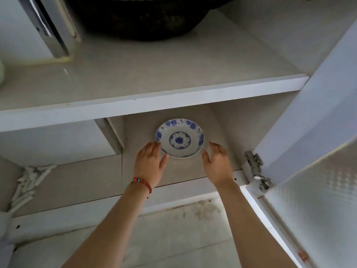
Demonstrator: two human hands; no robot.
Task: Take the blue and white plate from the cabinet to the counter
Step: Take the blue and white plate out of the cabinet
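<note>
Both forearms reach into the cabinet: left hand [149,163] touches the blue and white plate [180,138] lying on the lower shelf [81,176]; right hand [217,163] beside it, fingers spread, grasping nothing.

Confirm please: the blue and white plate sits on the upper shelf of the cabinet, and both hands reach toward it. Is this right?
Not quite. In the head view the blue and white plate sits on the lower shelf, under the upper shelf, which holds a dark pot. The left hand and right hand do reach toward it.
</note>
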